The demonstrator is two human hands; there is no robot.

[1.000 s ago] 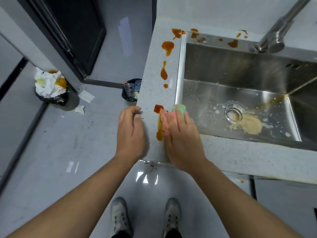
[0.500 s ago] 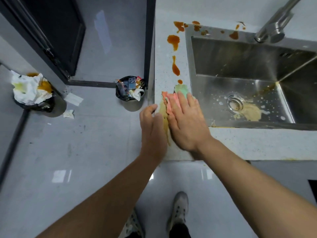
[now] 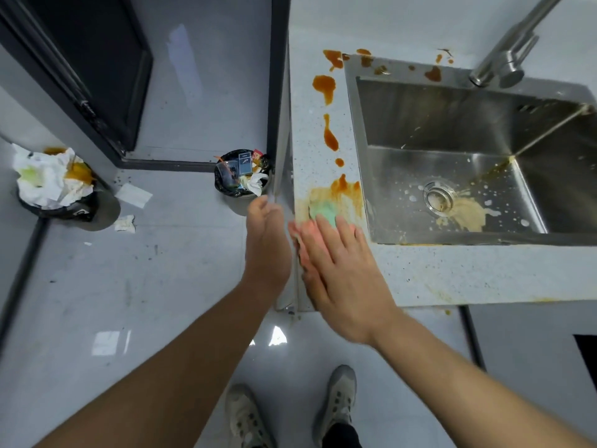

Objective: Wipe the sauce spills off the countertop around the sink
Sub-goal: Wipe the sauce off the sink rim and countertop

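Note:
My right hand (image 3: 342,266) presses flat on a pink and green cloth (image 3: 323,212) on the speckled countertop (image 3: 452,273), on the strip left of the steel sink (image 3: 452,150). Only the cloth's green end and pink edge show past my fingers. A pale orange smear (image 3: 342,197) lies just beyond the cloth. Dark orange sauce spills (image 3: 330,137) run up the strip, with more blots (image 3: 433,73) on the sink's back rim. My left hand (image 3: 266,240) rests against the counter's left edge, fingers together, holding nothing.
A faucet (image 3: 504,59) stands at the sink's back right. Beige residue (image 3: 465,215) lies by the drain. On the floor are a small black bin (image 3: 240,174) beside the counter and a bin overfilled with stained paper (image 3: 55,185) at the left. My shoes (image 3: 339,399) are below.
My right hand pushed the cloth forward along the counter strip, smearing the nearest sauce blot into a pale patch. My left hand stayed at the counter's edge.

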